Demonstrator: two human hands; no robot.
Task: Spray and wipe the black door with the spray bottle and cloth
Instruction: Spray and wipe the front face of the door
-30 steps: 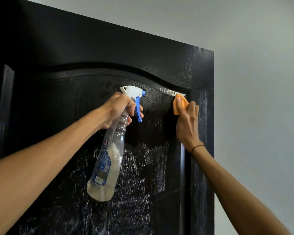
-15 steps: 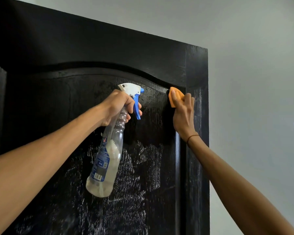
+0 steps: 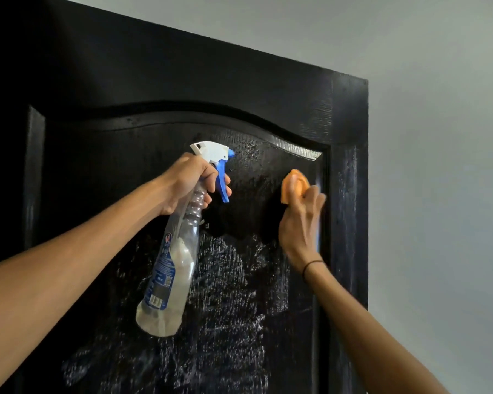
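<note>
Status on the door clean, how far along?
Done: a dark wiped patch on the upper panel of the black door. In hand: right hand presses the orange cloth there; left hand holds the spray bottle. Left: white streaks below.

We see two bare forearms with no sleeves in view; our right wrist wears a thin dark cord bracelet (image 3: pixel 312 268), the only thing worn on either arm.
</note>
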